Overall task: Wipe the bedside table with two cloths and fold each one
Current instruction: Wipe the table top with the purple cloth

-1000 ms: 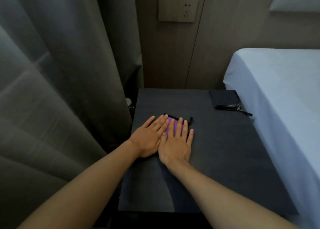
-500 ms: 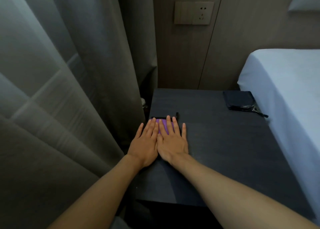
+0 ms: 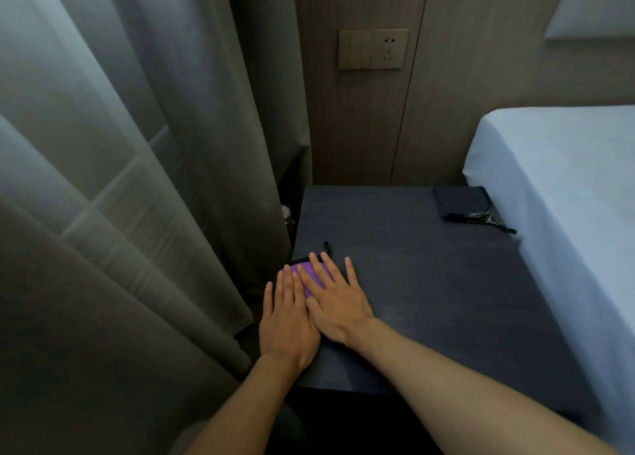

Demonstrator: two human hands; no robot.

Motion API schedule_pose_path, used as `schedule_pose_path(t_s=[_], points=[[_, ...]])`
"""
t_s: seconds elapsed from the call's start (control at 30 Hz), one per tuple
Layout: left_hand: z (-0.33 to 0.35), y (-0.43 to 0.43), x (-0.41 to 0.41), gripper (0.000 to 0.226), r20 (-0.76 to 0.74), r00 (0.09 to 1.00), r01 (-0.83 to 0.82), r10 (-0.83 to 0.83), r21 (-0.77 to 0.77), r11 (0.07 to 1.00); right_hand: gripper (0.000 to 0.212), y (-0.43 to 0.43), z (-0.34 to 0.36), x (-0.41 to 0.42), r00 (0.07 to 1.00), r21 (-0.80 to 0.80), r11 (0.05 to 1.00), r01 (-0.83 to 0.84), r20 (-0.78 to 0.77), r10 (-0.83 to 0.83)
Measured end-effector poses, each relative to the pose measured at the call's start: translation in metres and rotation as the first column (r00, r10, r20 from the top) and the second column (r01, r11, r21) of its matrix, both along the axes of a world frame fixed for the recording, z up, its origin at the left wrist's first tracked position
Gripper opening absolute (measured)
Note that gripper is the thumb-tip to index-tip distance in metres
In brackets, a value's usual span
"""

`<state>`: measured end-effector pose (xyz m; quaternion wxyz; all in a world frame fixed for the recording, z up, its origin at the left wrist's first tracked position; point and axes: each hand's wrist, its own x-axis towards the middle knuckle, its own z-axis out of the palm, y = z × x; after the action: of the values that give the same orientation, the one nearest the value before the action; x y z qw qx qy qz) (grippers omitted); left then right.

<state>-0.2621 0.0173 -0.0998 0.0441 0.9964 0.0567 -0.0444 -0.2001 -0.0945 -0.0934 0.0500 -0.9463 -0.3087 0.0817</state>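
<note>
Head view: both hands lie flat on the purple cloth (image 3: 314, 276) at the front-left corner of the dark worktop (image 3: 429, 283), close to the curtain (image 3: 154, 214). This looks like pressing the folded cloth flat, or a wiping pass; which one cannot be told. The left hand (image 3: 287, 320) has its fingers (image 3: 288, 284) straight and close together, palm down. The right hand (image 3: 338, 308) overlaps its edge, fingers slightly spread. A folded dark cloth (image 3: 460, 202) rests at the far right corner beside the bed (image 3: 556, 197). Next likely calls for lifting both palms without disturbing the fold.
</note>
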Motion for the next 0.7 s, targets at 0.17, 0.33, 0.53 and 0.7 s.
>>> schedule_pose_path(t_s=[0.17,0.33,0.53,0.7], points=[[-0.002,-0.028,-0.014,0.073,0.046,0.989,-0.137,0.138,-0.021,0.99,0.059,-0.019,-0.003,-0.001,0.991,0.006,0.991,-0.13,0.033,0.13],[-0.012,-0.053,-0.024,0.078,0.127,0.974,-0.178,0.19,-0.096,0.979,0.058,-0.043,-0.001,-0.012,0.985,0.008,0.986,-0.164,0.049,0.164],[-0.016,-0.078,-0.024,0.074,0.114,0.977,-0.169,0.182,-0.116,0.979,0.065,-0.07,0.0,-0.016,0.988,0.012,0.989,-0.147,0.043,0.146],[-0.006,-0.104,-0.02,0.084,0.044,0.995,-0.081,0.085,-0.083,0.993,0.072,-0.1,-0.004,-0.016,0.995,0.055,0.995,-0.085,0.048,0.083]])
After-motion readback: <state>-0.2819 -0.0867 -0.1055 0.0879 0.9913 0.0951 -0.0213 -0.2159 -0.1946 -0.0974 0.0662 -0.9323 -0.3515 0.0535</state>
